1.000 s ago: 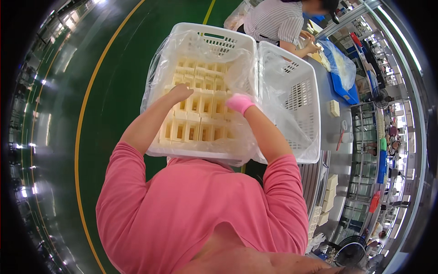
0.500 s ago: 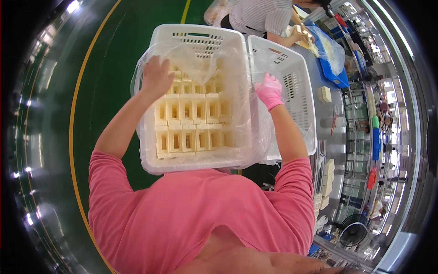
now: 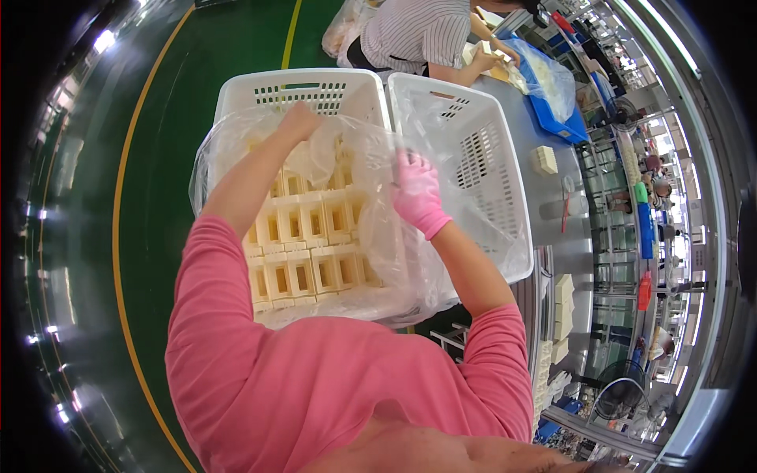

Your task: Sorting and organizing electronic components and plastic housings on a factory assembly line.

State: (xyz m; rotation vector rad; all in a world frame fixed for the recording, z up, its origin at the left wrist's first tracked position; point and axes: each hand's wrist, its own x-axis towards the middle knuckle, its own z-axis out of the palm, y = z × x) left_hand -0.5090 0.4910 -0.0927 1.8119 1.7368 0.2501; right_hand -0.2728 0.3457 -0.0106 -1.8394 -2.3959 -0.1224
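A clear plastic liner bag (image 3: pixel 378 169) lines a white slotted crate (image 3: pixel 236 88) in front of me. In the crate, cream-coloured block-shaped parts (image 3: pixel 293 225) with rectangular openings stand in rows, some seen through the film. My bare left hand (image 3: pixel 300 123) is at the crate's far side, closed on the liner; its fingertips are hidden. My right hand (image 3: pixel 418 191), in a pink glove, is by the side where this crate meets a second white crate (image 3: pixel 505 158). Its fingers are curled on the liner's loose edge.
At the far side a co-worker in a striped shirt (image 3: pixel 410 35) handles cream parts beside a blue tray (image 3: pixel 556 118). A metal worktable (image 3: pixel 579 244) runs along the right, bearing stacked cream parts (image 3: pixel 563 307). A fan (image 3: pixel 619 390) stands at lower right; green floor (image 3: pixel 165 197) lies left.
My left hand has moved away from me and right, toward the crate's far rim. My right hand has shifted left and nearer, drawing film along. The view has shifted, so the crates appear further left and lower.
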